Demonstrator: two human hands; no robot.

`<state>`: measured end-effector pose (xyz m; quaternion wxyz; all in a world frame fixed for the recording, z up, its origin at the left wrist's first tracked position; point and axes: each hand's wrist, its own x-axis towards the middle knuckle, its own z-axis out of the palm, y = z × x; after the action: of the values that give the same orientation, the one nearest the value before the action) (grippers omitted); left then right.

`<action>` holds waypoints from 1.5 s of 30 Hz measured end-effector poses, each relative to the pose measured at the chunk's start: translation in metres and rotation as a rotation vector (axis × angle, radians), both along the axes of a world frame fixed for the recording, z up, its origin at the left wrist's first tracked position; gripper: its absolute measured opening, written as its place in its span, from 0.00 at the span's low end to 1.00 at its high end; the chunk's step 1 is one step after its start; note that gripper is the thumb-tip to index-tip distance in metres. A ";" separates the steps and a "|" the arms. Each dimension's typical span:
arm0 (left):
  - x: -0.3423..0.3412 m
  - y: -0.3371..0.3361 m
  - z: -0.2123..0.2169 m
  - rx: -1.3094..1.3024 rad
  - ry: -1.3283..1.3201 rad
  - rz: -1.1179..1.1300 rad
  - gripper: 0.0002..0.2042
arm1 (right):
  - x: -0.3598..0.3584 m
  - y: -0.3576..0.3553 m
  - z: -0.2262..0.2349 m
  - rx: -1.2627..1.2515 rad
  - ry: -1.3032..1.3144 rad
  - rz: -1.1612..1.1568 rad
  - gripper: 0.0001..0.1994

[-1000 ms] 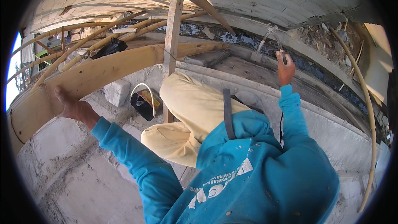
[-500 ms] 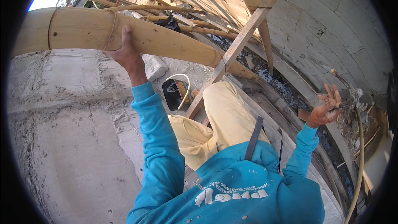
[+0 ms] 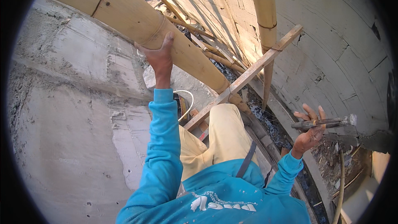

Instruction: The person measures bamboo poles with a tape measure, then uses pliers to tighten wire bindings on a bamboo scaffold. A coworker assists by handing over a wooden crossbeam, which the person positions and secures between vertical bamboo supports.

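Observation:
My left hand [image 3: 158,58] grips a thick pale bamboo pole [image 3: 120,10] from its near side, thumb over the top; the other fingers are mostly hidden. The pole slants down to the right and meets a wooden batten [image 3: 253,70] near my knee. Out to the right, my right hand [image 3: 307,140] holds a dark, long, narrow tool [image 3: 327,123] with a grey head at its right end. Several of its fingers are raised and spread while the tool lies across the hand. The tool's exact kind is unclear.
An upright bamboo pole [image 3: 265,16] crosses the batten beside a block wall [image 3: 331,62]. A rough concrete slab [image 3: 70,141] lies at left. A bucket with a pale handle [image 3: 182,103] stands partly behind my left sleeve. A wet, littered gutter [image 3: 271,124] runs along the wall.
The view has turned, so the thick pole slants more steeply. My left hand stays on it. The tool in my right hand now shows clearly, lying across the hand.

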<state>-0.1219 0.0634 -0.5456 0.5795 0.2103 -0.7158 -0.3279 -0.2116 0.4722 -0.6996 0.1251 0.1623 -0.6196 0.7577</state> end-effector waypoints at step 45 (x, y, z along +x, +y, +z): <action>0.001 0.005 0.002 -0.011 0.025 0.024 0.51 | 0.097 -0.111 -0.093 0.095 -1.131 1.131 0.20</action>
<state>-0.1211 0.0685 -0.5432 0.5934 0.2118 -0.7077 -0.3196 -0.1141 0.3614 -0.7929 -0.6180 0.0483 -0.4448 0.6465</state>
